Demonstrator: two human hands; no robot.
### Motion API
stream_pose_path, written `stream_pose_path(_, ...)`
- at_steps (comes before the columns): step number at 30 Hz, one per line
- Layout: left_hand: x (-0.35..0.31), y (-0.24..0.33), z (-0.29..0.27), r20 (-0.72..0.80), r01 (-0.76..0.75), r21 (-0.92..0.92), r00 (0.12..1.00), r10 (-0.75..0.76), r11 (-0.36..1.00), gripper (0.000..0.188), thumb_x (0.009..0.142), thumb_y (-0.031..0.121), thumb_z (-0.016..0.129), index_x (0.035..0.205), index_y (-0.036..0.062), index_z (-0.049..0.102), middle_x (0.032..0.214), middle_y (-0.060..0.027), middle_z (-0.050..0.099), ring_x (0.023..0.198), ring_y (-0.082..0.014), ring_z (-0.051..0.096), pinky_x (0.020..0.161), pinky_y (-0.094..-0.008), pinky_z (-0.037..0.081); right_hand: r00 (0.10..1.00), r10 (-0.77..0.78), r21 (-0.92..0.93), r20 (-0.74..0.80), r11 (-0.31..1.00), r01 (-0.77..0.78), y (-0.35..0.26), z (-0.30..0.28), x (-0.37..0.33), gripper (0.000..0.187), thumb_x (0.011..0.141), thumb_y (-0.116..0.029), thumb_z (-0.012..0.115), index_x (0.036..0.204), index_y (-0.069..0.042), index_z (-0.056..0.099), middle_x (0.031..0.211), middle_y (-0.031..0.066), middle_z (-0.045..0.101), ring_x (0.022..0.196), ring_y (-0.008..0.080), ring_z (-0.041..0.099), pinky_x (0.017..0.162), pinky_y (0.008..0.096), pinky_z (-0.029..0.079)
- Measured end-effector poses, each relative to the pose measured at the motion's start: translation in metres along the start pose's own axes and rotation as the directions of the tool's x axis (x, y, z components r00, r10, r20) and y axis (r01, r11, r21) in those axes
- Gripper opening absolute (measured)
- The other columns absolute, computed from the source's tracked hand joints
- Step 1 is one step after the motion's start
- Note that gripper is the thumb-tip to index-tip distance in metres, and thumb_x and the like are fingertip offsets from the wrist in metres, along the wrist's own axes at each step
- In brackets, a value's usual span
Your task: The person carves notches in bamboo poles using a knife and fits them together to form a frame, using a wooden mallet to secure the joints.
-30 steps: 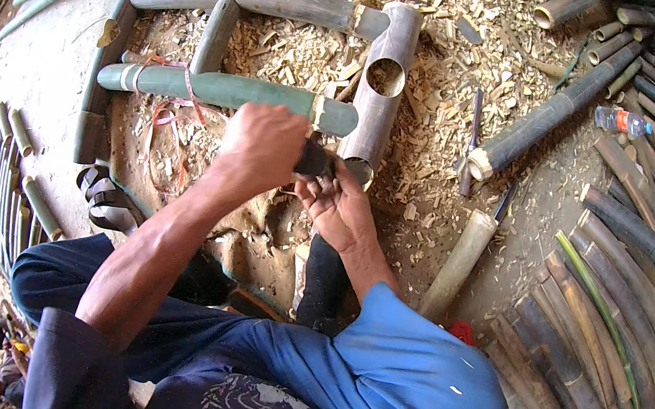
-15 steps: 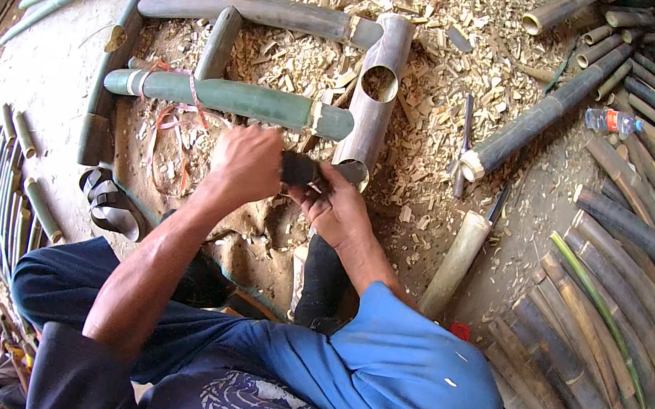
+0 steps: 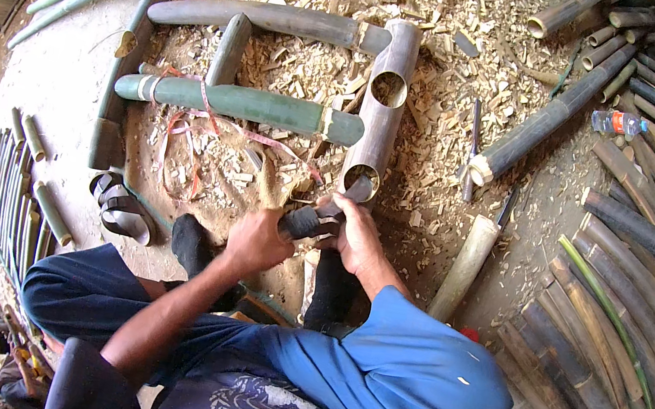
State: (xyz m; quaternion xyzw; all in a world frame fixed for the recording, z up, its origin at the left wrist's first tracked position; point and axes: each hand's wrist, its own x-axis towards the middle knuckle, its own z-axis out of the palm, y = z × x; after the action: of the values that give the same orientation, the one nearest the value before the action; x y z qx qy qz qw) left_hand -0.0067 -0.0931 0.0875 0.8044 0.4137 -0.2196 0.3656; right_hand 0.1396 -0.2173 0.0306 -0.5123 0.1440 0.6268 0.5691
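My left hand [image 3: 258, 242] is closed round the black-wrapped handle of a dark bladed tool [image 3: 309, 220]; its exact kind I cannot tell. My right hand [image 3: 358, 238] grips the same tool farther forward, fingers wrapped over its dark blade. The tool slants up to the right, its tip at the near round hole [image 3: 363, 177] cut in a thick bamboo post [image 3: 376, 126]. Whether the tip touches the rim is unclear. A green bamboo rail [image 3: 257, 106] and a grey one [image 3: 281, 19] run left from this post, forming a frame with another post [image 3: 109, 109].
Wood chips [image 3: 446, 77] cover the ground around the frame. A pink-white ribbon [image 3: 173, 134] lies tangled by the green rail. Sandals [image 3: 121, 208] rest at left, cut bamboo lengths [image 3: 574, 344] at right, with a plastic bottle [image 3: 618, 123] above them. A short bamboo piece [image 3: 465, 268] lies near my right knee.
My left hand has moved nearer my body and slightly right. The tool has turned so that its tip points up at the post's near hole. The whole view has shifted slightly.
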Motion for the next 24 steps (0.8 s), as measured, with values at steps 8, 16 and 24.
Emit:
stream_pose_path(8,0.012,-0.012,-0.001,0.058,0.13,-0.273,0.991,-0.119,0.953,0.047,0.059,0.026,0.084,0.099,0.0021,0.076,0.078,-0.0196,0.073,0.077,-0.0345,0.073,0.077,-0.0445,0.058,0.996,-0.068,-0.147,-0.054,0.987,0.059,-0.02,0.014,0.024,0.021,0.097,-0.019,0.055,0.109,-0.002,0.058,0.093,0.0126,0.071,0.064,0.0167,0.066,0.047,0.0311,0.056)
stream_pose_path(16,0.043,-0.005,-0.038,-0.199,-0.162,0.101,0.963,0.179,0.982,0.028,0.065,0.021,0.076,0.087,0.0043,0.071,0.075,-0.0212,0.07,0.074,-0.0391,0.071,0.071,-0.0485,0.056,0.993,-0.109,0.344,0.043,0.935,0.088,-0.012,0.011,0.015,0.021,0.1,-0.018,0.05,0.114,-0.005,0.058,0.103,0.0144,0.071,0.084,0.0246,0.069,0.067,0.0428,0.061)
stream_pose_path(24,0.011,-0.005,-0.02,0.036,0.138,-0.287,0.99,-0.133,0.948,0.039,0.059,0.025,0.082,0.087,-0.0007,0.075,0.075,-0.0223,0.071,0.07,-0.0328,0.073,0.072,-0.0452,0.059,0.995,0.096,-0.037,-0.035,0.995,-0.097,-0.037,0.02,0.018,0.02,0.099,-0.018,0.056,0.107,0.0,0.059,0.093,0.0142,0.067,0.071,0.0245,0.068,0.053,0.0383,0.061)
